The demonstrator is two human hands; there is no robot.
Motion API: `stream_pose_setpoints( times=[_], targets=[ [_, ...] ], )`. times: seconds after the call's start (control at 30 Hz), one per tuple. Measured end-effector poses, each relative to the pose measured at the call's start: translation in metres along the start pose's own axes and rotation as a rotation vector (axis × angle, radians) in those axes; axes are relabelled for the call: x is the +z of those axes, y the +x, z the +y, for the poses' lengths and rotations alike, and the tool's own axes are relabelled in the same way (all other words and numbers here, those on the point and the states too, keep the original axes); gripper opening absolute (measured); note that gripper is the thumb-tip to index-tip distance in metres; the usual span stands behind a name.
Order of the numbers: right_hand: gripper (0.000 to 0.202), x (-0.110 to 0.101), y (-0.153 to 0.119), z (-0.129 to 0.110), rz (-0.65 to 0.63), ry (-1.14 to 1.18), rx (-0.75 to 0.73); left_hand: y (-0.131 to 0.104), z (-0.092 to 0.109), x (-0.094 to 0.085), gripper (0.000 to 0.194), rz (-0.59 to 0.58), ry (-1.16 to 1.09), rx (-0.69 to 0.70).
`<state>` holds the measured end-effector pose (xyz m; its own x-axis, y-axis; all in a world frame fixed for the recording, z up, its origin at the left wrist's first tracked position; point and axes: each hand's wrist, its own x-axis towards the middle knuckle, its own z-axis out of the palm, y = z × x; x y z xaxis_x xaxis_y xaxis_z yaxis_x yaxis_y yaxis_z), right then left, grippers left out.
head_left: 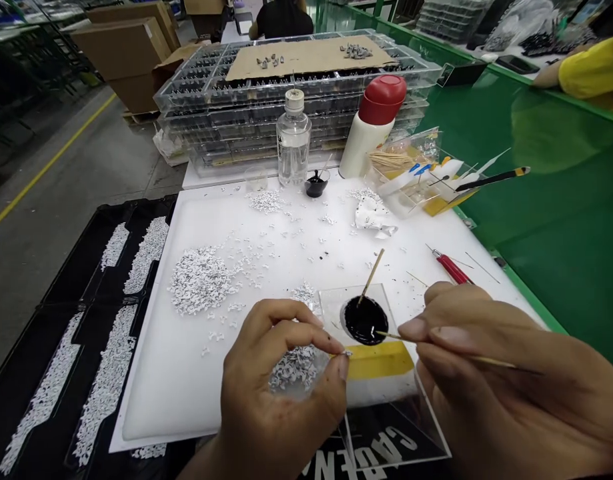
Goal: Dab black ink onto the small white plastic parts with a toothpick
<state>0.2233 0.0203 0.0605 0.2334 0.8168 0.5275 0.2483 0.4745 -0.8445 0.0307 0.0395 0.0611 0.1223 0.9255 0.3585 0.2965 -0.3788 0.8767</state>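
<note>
Between thumb and forefinger, my left hand (286, 373) pinches a tiny white part (347, 353). My right hand (506, 360) is closed around a thin wooden stick (396, 337), whose tip reaches into a round pool of black paint (359, 320). That paint sits on a clear acrylic plate (381, 293) with a yellow strip (376, 361) across it. A second wooden stick (372, 273) leans in the paint. Behind my left hand lies a heap of small white parts (293, 367), partly hidden by the fingers.
White parts form a large pile (201, 280) on the white board (166, 400). Black trays (51, 320) of parts are at left. A water bottle (293, 147), black paint cup (316, 184), red-capped flask (371, 127) and red-handled tool (452, 267) stand or lie around. Stacked clear trays (196, 143) are behind.
</note>
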Motion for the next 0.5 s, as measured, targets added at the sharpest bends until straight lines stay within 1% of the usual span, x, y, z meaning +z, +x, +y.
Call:
stream_pose_setpoints(
  times=[0.1,0.13,0.2,0.27,0.3,0.4,0.43,0.5],
  targets=[
    [0.023,0.000,0.001,-0.001,0.013,-0.155,-0.066,-0.001,0.000,0.002,0.019,0.000,0.015,0.006],
    [0.021,-0.002,0.002,-0.001,-0.002,-0.201,-0.089,-0.001,0.000,0.003,0.019,0.000,0.020,0.009],
    [0.024,-0.007,0.004,0.001,-0.101,-0.237,-0.144,0.000,0.001,0.004,0.020,0.001,0.024,0.022],
    [0.027,-0.010,0.005,0.002,-0.173,-0.244,-0.185,0.001,0.001,0.005,0.021,0.001,0.013,0.033],
    [0.025,-0.011,0.005,0.002,-0.176,-0.257,-0.182,0.002,0.000,0.006,0.022,-0.002,0.004,0.040],
    [0.013,-0.011,0.004,0.000,-0.111,-0.321,-0.132,0.003,-0.001,0.007,0.023,-0.008,-0.018,0.047],
    [0.012,-0.012,0.004,-0.001,-0.129,-0.331,-0.133,0.004,-0.001,0.007,0.022,-0.004,-0.022,0.047],
    [0.015,-0.014,0.006,-0.002,-0.210,-0.333,-0.156,0.004,-0.003,0.008,0.022,-0.001,-0.032,0.041]
  ],
)
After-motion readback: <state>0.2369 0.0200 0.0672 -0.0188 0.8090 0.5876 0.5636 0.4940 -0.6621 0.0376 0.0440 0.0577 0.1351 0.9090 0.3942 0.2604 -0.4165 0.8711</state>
